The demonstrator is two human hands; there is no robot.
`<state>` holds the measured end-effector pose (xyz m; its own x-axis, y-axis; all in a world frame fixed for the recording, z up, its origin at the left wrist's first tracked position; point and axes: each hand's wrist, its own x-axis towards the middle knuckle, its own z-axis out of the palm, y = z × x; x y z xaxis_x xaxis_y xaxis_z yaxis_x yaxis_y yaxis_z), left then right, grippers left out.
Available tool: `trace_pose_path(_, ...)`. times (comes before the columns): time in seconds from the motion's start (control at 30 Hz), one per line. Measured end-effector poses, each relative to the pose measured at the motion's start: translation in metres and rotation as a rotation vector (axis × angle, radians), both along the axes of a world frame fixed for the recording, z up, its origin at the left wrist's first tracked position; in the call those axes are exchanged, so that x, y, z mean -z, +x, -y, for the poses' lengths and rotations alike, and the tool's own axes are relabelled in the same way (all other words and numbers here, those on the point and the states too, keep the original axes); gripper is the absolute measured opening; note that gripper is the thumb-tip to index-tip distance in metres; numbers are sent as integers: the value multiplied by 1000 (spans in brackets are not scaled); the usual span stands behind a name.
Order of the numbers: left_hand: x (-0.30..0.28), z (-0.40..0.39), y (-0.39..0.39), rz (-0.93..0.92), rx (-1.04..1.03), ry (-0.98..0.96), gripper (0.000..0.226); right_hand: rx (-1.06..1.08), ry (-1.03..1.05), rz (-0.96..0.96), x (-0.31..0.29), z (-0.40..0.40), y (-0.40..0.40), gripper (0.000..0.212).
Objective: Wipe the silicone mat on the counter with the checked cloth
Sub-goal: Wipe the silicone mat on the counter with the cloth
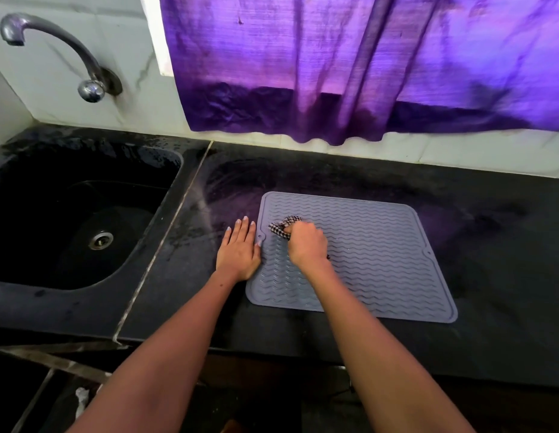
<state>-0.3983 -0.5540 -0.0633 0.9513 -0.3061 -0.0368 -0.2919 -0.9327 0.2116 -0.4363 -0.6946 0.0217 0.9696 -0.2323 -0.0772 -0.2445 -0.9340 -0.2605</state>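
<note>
A grey silicone mat point(381, 254) with wavy ridges lies flat on the black counter point(506, 245). My right hand point(306, 243) grips a bunched black-and-white checked cloth point(283, 227) and holds it down on the mat's left part. Most of the cloth is hidden under my fingers. My left hand point(239, 248) lies flat with straight fingers on the counter at the mat's left edge, its thumb side touching the rim.
A black sink point(84, 220) with a metal drain sits to the left, with a curved tap point(53, 48) on the wall above it. A purple curtain point(350, 67) hangs over the tiled back wall. The counter's front edge runs below my forearms.
</note>
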Motion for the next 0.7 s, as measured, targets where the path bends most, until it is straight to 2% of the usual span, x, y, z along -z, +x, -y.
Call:
trace_pose_path(0.07, 1, 1, -1, 1, -17, 2, 65, -21, -106, 42, 12, -2, -14, 32)
trace_pose_path(0.17, 3, 3, -1, 20, -32, 7, 60, -95, -180, -16, 33, -6, -27, 39)
trace_pose_path(0.27, 4, 4, -3, 64, -48, -36, 74, -168, -194, -45, 37, 1, -27, 44)
trace_pose_path(0.4, 4, 3, -3, 81, -63, -48, 83, -199, -156, -54, 27, 14, -22, 38)
trace_pose_path(0.5, 4, 3, -4, 90, -65, -60, 83, -121, 10, -69, 18, 28, -16, 39)
trace_pose_path(0.6, 3, 2, -3, 98, -62, -75, 87, 43, 433, -81, 1, 48, -8, 44)
trace_pose_path(0.67, 4, 1, -3, 110, -62, -78, 86, 147, 492, 21, -3, 56, -9, 44)
trace_pose_path(0.7, 4, 1, -3, 112, -62, -81, 86, 181, 427, 66, -4, 56, -12, 43)
